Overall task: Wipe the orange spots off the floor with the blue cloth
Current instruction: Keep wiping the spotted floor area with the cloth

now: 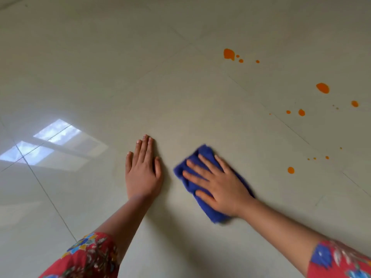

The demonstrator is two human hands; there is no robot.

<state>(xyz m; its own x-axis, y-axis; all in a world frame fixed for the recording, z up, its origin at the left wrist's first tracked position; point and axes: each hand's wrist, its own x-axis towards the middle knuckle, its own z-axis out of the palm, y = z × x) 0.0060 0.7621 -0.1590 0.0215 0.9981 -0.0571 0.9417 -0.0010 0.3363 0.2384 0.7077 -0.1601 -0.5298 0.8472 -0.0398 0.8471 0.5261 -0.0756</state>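
While my right hand [217, 182] presses flat, fingers spread, on the blue cloth [202, 177], the orange spots [290, 170] lie at two o'clock, nearer it than my left hand [143, 173], flat and empty on the floor [100, 77].

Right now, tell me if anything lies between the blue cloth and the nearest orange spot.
Nothing visible does. The right hand presses the blue cloth flat on the floor, and only bare tile lies between it and the nearest orange spot. The left hand rests on the opposite side, out of the way.
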